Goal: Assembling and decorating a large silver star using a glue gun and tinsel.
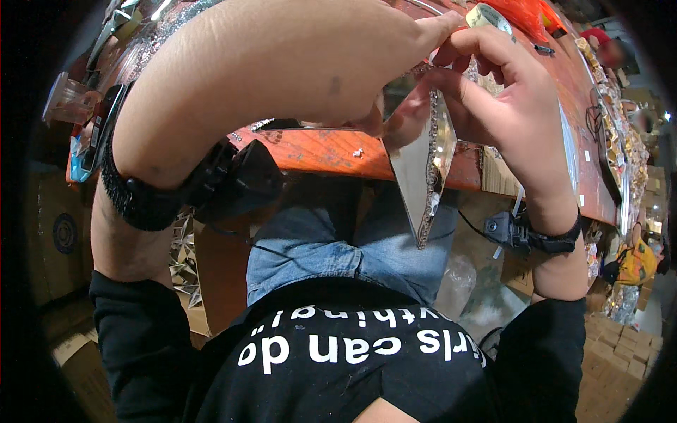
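Note:
A pointed, mirror-faced ornament (414,158) hangs over the table's near edge with its tip toward my lap. Sparkling rhinestone trim (431,169) runs along one of its ridges. My left hand (395,53) reaches across from the left, curled around the ornament's upper part, its fingertips meeting those of the other hand. My right hand (504,99) is bent inward, thumb and forefinger pinched at the upper end of the trim. Anything small between those fingertips is too hidden to make out. Much of the ornament's top lies behind my hands.
The red-brown table (324,151) has worn edges. A tape roll (488,17) and an orange-red plastic bag (525,15) lie at the far side. A clear plastic cup (69,99) stands at the left. Cardboard boxes (617,359) are stacked at the lower right.

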The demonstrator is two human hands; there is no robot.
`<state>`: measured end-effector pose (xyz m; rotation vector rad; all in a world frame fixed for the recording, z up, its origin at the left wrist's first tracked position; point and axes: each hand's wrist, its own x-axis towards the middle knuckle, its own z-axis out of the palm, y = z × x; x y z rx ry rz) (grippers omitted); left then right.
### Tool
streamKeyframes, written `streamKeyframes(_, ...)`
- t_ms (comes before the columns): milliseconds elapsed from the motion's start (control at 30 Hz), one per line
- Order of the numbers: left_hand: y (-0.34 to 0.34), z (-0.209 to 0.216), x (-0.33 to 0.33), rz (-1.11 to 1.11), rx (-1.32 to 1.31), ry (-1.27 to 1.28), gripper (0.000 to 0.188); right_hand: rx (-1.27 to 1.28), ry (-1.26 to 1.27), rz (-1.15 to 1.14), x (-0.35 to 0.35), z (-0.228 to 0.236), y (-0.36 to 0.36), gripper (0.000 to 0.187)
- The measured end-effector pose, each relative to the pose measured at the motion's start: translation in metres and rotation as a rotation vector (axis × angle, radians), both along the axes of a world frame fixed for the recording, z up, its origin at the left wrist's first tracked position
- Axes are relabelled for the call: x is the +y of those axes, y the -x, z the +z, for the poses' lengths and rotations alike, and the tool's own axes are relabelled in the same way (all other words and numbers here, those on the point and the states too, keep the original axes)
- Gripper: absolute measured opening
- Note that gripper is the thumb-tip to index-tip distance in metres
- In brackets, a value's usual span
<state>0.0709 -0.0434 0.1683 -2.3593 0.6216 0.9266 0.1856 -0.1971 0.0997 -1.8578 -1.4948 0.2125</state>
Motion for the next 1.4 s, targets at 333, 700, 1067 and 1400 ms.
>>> streamKeyframes(333,0.011,0.003,0.006,0.33,-0.157,0.383,0.072,-0.114,-0.066,-0.013,-0.009,0.011,-0.004,0.015)
streamKeyframes(700,0.012,-0.005,-0.012,0.181,-0.336,0.126,0.077,-0.408,-0.085,0.02,-0.015,0.004,-0.003,0.019)
streamKeyframes(1067,0.007,-0.003,0.005,0.332,-0.257,0.457,0.077,-0.551,-0.025,0.087,-0.001,0.007,-0.004,0.023)
streamKeyframes(1400,0.008,0.011,0.015,0.416,-0.085,0.721,0.079,0.249,-0.315,-0.255,-0.054,0.017,-0.037,0.019)
